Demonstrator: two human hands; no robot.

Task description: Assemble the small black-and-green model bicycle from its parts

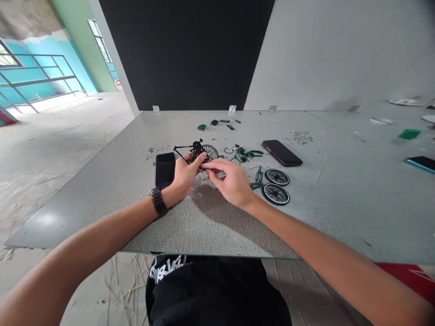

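Observation:
My left hand (187, 174), with a dark watch at its wrist, grips a small black model bicycle (197, 147) just above the table. One spoked wheel (210, 152) shows on the model's right side. Against the model's lower edge, my right hand (232, 180) pinches with thumb and forefinger; what lies between those fingertips is too small to make out. Two loose spoked wheels (276, 194) with pale rims lie right of my right hand. Green model parts (247, 154) are spread beyond it, and a green piece (259, 174) rests near the wheels.
A dark phone (165, 168) lies beside my left hand, and another phone (282, 152) lies to the right. Small dark and green pieces (215, 122) sit toward the back panel. A heap of tiny parts (302, 137) and a green block (409, 134) are farther right.

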